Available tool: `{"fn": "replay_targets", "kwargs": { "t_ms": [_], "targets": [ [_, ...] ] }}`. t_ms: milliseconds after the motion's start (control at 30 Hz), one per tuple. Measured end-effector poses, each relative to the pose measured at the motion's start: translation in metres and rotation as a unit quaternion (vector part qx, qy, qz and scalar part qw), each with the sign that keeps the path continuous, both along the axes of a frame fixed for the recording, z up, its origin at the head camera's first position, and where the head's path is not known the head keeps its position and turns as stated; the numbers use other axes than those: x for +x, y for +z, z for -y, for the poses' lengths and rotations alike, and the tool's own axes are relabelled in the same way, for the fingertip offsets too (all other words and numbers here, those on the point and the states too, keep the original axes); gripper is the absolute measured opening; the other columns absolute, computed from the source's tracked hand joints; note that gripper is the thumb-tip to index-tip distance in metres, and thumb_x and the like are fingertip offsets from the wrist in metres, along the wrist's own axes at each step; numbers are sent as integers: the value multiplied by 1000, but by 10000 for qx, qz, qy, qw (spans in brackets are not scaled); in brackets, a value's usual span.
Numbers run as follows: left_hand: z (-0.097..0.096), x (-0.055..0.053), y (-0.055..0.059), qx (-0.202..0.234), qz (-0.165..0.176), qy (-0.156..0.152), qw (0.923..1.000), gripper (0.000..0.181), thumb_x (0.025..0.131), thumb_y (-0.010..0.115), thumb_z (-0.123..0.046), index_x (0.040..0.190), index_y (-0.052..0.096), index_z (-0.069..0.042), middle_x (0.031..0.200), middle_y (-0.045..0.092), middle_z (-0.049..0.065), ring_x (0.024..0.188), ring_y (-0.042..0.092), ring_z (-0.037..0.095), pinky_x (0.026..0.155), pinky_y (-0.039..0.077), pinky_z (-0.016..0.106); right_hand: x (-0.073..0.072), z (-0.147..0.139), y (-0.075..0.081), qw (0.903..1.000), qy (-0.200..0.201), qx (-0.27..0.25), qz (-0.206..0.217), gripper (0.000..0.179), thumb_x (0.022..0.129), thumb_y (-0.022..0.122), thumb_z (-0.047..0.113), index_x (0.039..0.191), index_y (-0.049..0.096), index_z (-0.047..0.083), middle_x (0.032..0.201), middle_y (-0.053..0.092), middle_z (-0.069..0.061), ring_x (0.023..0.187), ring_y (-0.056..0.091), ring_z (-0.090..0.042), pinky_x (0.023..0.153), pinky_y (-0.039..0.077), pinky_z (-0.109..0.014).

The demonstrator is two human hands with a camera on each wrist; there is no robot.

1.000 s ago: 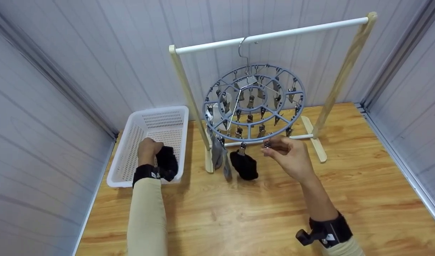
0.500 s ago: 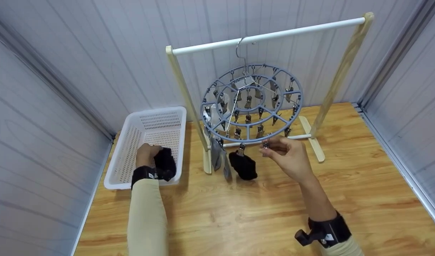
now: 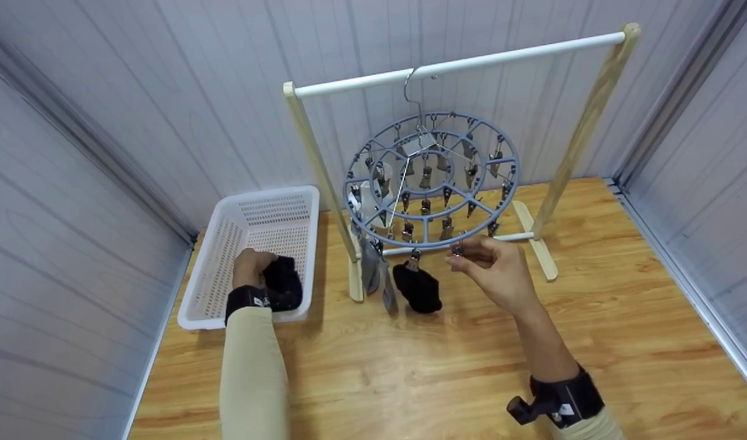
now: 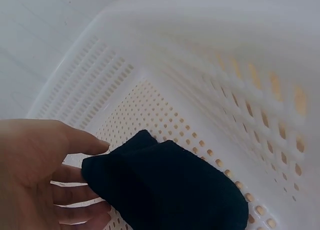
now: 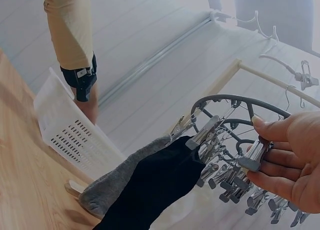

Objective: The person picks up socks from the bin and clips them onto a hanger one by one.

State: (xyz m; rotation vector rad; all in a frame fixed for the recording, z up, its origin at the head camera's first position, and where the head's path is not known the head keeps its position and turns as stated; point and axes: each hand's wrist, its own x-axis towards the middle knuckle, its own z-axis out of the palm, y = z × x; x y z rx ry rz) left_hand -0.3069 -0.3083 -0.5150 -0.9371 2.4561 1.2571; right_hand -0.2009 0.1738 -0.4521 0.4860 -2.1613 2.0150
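In the basket, my left hand (image 3: 251, 267) grips a dark sock (image 4: 170, 185) by its edge; the left wrist view has the thumb above the cloth and the fingers at its side and beneath. My right hand (image 3: 498, 272) pinches a metal clip (image 5: 256, 155) between thumb and fingers at the front rim of the round blue-grey hanger (image 3: 427, 241). Nothing hangs from that clip. Just left of it a black sock (image 3: 418, 288) dangles from another clip, and beyond that are grey socks (image 3: 371, 266).
The white perforated basket (image 3: 314, 244) stands on the wooden floor (image 3: 373, 379), left of the rack. A rack with a white bar (image 3: 501, 59) and wooden posts (image 3: 587, 131) carries the hanger by its hook. Panelled walls (image 3: 74, 183) enclose the left, back and right sides.
The head view has shifted slightly. My left hand and the dark sock have sunk a little lower in the basket. The right hand keeps its pinch on the clip.
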Motion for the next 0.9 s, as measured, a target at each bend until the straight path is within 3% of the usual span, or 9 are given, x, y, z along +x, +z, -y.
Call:
{"fn": "replay_targets", "kwargs": {
  "t_ms": [67,200,367,567,700,900],
  "targets": [
    [-1,0,0,-11,-55,80,10000,37,100,67,-14,130,66,6,123,67,22,102,63,31,92,56,42,0,0,0,10000,1,-19,-12,19,91,84,5,107,78,-2,98,79,-14,85,78,-28,76,64,-38],
    [-1,2,0,-559,-166,-102,9982,36,102,68,-20,127,68,6,122,68,23,103,63,32,96,54,44,1,1,1,10000,33,-56,-34,18,92,83,5,107,78,0,99,79,-15,86,78,-26,77,64,-38],
    [0,4,-2,-795,-306,-121,9963,38,102,68,-22,126,69,7,119,68,22,102,61,31,95,54,43,0,0,0,9999,41,-74,-63,17,91,83,5,108,79,0,98,79,-15,87,78,-33,77,64,-40],
    [2,2,-6,-42,-542,329,9980,37,99,72,-18,127,67,6,112,67,17,97,63,26,90,56,39,0,0,0,10000,17,-43,-55,18,91,83,5,107,78,-1,99,79,-17,88,77,-36,77,64,-39],
    [3,-1,-8,404,-762,522,9949,28,96,76,-17,115,70,2,98,70,11,85,66,21,82,58,35,0,0,0,10000,8,-10,-72,19,91,84,6,108,78,0,100,78,-18,88,77,-37,76,64,-37],
    [4,-3,-12,951,-974,538,9892,17,95,79,-16,97,66,-4,83,65,4,74,63,15,73,57,30,0,0,1,9999,48,-100,-73,20,90,84,3,108,77,-3,101,77,-21,89,76,-40,77,64,-39]
  ]
}}
